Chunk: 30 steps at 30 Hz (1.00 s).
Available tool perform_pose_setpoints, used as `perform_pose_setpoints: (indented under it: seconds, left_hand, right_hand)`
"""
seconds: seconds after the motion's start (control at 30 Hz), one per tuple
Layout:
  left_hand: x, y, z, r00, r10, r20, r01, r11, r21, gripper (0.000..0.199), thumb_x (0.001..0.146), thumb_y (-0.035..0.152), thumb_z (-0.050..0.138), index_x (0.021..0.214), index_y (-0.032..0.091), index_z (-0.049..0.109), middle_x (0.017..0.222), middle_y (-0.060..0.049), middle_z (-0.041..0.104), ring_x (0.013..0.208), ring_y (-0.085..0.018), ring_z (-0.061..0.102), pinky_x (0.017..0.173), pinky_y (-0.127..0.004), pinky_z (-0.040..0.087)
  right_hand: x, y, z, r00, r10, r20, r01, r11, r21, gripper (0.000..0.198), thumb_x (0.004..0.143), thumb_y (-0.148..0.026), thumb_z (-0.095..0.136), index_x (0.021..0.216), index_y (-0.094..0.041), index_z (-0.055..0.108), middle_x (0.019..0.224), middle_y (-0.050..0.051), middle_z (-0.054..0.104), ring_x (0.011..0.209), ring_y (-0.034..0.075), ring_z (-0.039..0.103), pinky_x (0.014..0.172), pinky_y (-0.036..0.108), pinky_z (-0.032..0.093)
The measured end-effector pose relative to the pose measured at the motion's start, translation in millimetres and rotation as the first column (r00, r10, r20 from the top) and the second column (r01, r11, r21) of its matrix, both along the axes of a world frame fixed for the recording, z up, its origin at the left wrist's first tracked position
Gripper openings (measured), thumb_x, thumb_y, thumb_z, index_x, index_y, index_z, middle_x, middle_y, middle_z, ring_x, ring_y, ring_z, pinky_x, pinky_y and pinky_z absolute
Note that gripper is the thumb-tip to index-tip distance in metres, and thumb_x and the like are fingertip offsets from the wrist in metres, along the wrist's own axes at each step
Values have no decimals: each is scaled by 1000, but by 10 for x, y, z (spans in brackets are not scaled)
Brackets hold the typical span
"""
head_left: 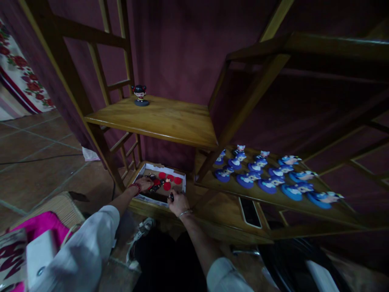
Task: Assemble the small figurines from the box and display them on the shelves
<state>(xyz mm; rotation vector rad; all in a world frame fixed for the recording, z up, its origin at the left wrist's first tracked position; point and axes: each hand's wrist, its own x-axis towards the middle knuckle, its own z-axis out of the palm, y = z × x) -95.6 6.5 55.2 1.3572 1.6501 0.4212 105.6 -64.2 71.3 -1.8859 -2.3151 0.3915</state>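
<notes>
Figurines (155,187) in a box (184,183) lie by left fingers (148,181) (grip unclear), while right fingers (175,194) pinch a black object (172,196).

Figurines (167,181) lie in the box (184,185), left of the phone (251,212).

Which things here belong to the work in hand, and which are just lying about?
In the work:
Left hand, in the box
Right hand, holding a dark piece
Figurines and red discs in the box
Lone shelf figurine, probably

Lying about:
Phone
Pink cloth
Blue figurines, apparently
</notes>
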Motion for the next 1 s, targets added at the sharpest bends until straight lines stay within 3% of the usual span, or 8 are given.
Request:
perform_pose_setpoints:
  seconds: [0.1, 0.3, 0.5, 0.67, 1.0]
  left_hand:
    - [46, -13, -9, 999, 32, 36, -31, 999, -38, 20, 66, 25, 52, 82, 18, 61, 85, -4, 64, 72, -17, 60, 53, -22, 47]
    - [120, -44, 51, 977, 114, 182, -111, 993, -27, 22, 66, 22, 53, 86, 19, 61, 82, -1, 65, 76, -16, 60, 57, -22, 49]
    - [187, -108, 156, 900, 233, 368, -246, 969, -14, 30, 71, 19, 51, 100, 12, 57, 87, -6, 65, 79, -13, 61, 66, -21, 49]
    - [281, -168, 188, 838, 250, 485, -281, 960, -9, 28, 71, 19, 54, 98, 11, 57, 93, -8, 64, 86, -15, 60, 71, -23, 50]
    - [367, -148, 156, 832, 294, 471, -315, 948, -36, 25, 74, 18, 51, 98, 13, 57, 88, -5, 65, 80, -13, 61, 65, -21, 51]
  right_hand:
    - [0, -6, -7, 1000, -18, -1, 18, 1000, 9, 31, 73, -25, 46, 102, -18, 56, 85, 9, 66, 80, 20, 60, 67, 26, 41]
    - [3, -12, -2, 1000, -18, -22, 18, 1000, 13, 32, 73, -24, 46, 103, -19, 55, 82, 8, 66, 78, 19, 61, 65, 24, 41]
    - [-9, -18, 3, 999, -40, -9, 40, 999, 0, 33, 73, -25, 45, 104, -20, 55, 81, 7, 67, 75, 19, 61, 63, 25, 42]
    - [-1, -34, 27, 1000, -22, -17, 22, 999, 26, 30, 73, -25, 45, 100, -20, 56, 82, 8, 66, 78, 19, 60, 65, 25, 41]
    - [-4, -22, 13, 1000, -22, 3, 21, 1000, 19, 29, 73, -25, 47, 100, -20, 56, 80, 8, 66, 75, 19, 60, 63, 24, 41]
